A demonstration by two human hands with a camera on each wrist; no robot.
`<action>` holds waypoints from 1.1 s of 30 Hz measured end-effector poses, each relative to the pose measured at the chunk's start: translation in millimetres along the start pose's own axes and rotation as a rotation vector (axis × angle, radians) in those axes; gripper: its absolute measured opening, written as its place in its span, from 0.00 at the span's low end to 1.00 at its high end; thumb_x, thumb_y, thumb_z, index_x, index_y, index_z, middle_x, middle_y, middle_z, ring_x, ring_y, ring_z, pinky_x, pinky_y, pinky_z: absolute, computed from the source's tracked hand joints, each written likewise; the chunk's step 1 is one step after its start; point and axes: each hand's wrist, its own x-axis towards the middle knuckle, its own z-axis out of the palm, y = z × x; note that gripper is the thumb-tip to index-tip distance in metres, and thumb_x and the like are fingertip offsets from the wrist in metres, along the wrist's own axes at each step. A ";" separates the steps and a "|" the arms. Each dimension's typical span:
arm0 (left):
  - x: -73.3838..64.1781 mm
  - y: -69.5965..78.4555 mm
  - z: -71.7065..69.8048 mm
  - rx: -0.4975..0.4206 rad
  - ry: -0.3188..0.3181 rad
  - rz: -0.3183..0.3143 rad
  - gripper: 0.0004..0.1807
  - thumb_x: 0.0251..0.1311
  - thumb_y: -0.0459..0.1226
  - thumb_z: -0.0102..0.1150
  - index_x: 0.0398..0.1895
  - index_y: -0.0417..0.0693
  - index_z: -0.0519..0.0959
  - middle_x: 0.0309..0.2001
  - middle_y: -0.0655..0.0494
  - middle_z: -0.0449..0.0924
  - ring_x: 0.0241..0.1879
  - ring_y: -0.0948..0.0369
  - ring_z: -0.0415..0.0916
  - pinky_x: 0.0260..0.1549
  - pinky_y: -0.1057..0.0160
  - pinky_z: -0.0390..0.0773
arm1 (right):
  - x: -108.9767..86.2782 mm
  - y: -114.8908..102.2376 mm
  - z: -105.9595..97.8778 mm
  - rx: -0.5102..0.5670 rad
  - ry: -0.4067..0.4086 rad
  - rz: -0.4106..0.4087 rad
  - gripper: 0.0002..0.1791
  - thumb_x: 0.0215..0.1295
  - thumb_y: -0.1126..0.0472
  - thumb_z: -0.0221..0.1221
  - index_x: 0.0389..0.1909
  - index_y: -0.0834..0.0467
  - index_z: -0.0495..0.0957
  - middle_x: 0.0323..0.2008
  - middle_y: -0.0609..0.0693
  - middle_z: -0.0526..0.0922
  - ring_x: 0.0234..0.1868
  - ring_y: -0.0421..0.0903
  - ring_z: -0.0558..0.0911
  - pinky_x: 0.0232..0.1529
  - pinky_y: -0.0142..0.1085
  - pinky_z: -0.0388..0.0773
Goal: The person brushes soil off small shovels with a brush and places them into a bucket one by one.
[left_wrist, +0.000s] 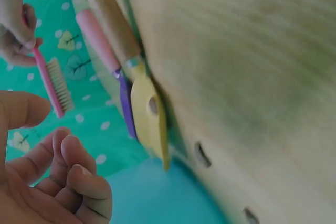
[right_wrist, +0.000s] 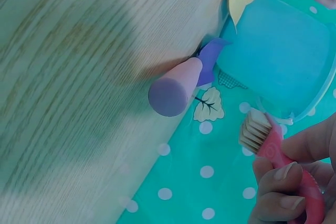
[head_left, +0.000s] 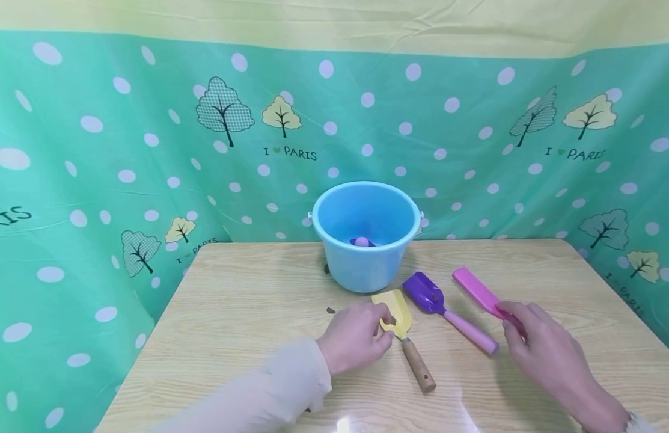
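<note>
My right hand (head_left: 550, 343) grips a pink brush (head_left: 476, 291) by its handle, held above the table's right side. Pale bristles show in both wrist views. My left hand (head_left: 358, 337) hovers over the yellow shovel (head_left: 403, 316), its fingers loosely curled and apart from the thumb, with nothing between them in the left wrist view. That shovel has a wooden handle and a small brown piece (left_wrist: 153, 105) on its blade. Beside it lies a purple shovel (head_left: 421, 290) with a pink handle and another brown piece (head_left: 435, 297) on it.
A light blue bucket (head_left: 361, 267) stands at the table's back middle, with a purple and pink thing (head_left: 362, 242) inside. Small brown pieces (head_left: 330, 310) lie on the wooden table (head_left: 247, 300) left of the shovels. A green dotted curtain (head_left: 291, 198) hangs behind.
</note>
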 end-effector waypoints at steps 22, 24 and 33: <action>1.8 33.5 52.0 -0.011 -0.113 -0.113 0.15 0.54 0.54 0.60 0.39 0.60 0.76 0.22 0.80 0.70 0.26 0.72 0.72 0.27 0.71 0.70 | 1.3 -0.1 3.4 -0.003 0.003 -0.006 0.18 0.54 0.70 0.60 0.48 0.60 0.79 0.32 0.53 0.78 0.22 0.42 0.67 0.15 0.30 0.60; 2.0 34.9 53.9 -0.001 -0.115 -0.122 0.16 0.55 0.56 0.58 0.41 0.59 0.76 0.22 0.81 0.70 0.28 0.71 0.72 0.28 0.71 0.70 | 0.9 0.5 3.5 -0.005 0.007 -0.011 0.18 0.54 0.70 0.60 0.48 0.60 0.79 0.32 0.53 0.79 0.22 0.42 0.67 0.15 0.30 0.60; 3.4 39.4 60.6 0.024 -0.127 -0.166 0.20 0.55 0.61 0.56 0.38 0.59 0.77 0.25 0.68 0.68 0.27 0.69 0.68 0.25 0.69 0.68 | -1.1 2.0 4.0 -0.009 0.019 -0.021 0.18 0.53 0.70 0.60 0.48 0.60 0.79 0.30 0.50 0.77 0.21 0.40 0.65 0.15 0.30 0.59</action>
